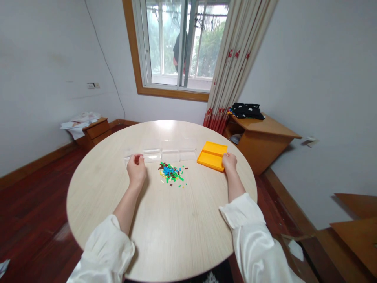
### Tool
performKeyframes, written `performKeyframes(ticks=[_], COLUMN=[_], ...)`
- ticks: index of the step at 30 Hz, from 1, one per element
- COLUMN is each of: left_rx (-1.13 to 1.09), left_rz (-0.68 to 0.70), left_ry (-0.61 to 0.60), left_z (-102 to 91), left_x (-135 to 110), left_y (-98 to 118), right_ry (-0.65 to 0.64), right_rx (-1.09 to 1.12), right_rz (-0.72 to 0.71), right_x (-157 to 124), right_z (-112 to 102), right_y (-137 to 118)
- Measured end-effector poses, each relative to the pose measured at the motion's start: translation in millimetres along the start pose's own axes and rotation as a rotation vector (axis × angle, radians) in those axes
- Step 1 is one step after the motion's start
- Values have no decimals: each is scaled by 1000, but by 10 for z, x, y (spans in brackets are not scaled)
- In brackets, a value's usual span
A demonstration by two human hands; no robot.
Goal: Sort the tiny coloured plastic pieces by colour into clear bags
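Note:
My left hand [136,171] is over the left end of a row of clear plastic boxes [171,156], fingers curled together. Whatever those fingers hold, if anything, is hidden. At the right, my right hand [229,161] grips the right edge of a yellow plastic case [212,156], which lies opened out with two shallow halves. Between my hands is a loose pile of tiny building bricks [171,171] in blue, green, brown, yellow and cream. A few stray pieces lie around the pile.
Everything rests on a round pale wooden table [176,228]. Behind it are a window [179,47] and a patterned curtain [232,59]. To the right stands a wooden desk [259,137] with folded dark cloth [247,111]; papers [81,120] lie on a small cabinet at left.

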State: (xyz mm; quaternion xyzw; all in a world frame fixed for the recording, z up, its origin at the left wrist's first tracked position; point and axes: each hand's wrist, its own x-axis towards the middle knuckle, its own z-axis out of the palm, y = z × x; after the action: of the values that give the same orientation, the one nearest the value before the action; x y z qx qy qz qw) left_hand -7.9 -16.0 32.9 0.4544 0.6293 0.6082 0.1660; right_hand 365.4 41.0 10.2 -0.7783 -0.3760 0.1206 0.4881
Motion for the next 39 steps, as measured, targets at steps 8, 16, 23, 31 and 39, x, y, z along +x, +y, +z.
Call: performKeyframes(ticks=[8, 16, 23, 31, 39], left_rx=[580, 824, 894, 894, 906], left_rz=[120, 184, 190, 202, 179], left_ry=[-8, -129, -191, -222, -238], left_z=[-89, -29, -26, -60, -79], left_x=[-12, -66, -25, 56, 75], left_y=[-47, -203, -272, -285, -259], right_ry=[-39, -392, -455, -382, -313], right_rx=[-324, -608, -562, -509, -535], right_rz=[-262, -573, -632, -669, -643], right_x=[-283, -856, -912, -889, -869], right_z=[-45, 166, 313, 421, 463], right_y=[-246, -535, -507, -447, -451])
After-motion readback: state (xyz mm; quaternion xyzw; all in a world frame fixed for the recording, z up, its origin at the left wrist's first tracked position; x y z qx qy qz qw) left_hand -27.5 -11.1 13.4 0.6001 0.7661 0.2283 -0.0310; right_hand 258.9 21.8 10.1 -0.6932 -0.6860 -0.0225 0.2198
